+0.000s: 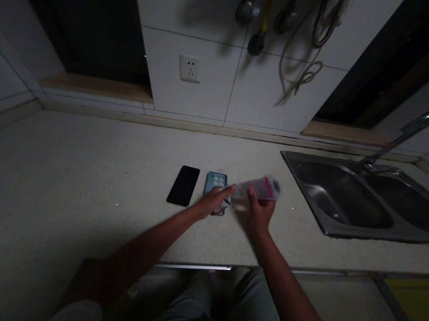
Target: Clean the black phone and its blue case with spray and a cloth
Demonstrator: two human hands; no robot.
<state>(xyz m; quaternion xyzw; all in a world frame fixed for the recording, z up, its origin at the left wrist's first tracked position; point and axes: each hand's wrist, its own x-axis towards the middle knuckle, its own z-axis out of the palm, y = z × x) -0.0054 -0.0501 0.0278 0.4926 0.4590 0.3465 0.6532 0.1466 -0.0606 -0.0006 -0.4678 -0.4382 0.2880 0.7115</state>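
My right hand [259, 210] is closed on a clear plastic packet with pink edging [260, 188], held just above the counter. My left hand [213, 200] pinches the packet's left end, its fingers resting over a teal phone case [215, 182] that lies on the counter. A black phone [184, 185] lies flat, screen dark, just left of the case, apart from both hands.
The pale countertop [72, 168] runs left and right, its front edge near my knees. A steel double sink [373, 202] with a tap [411, 129] sits at the right. On the tiled wall behind are a socket [190, 68] and hanging hoses [266, 9].
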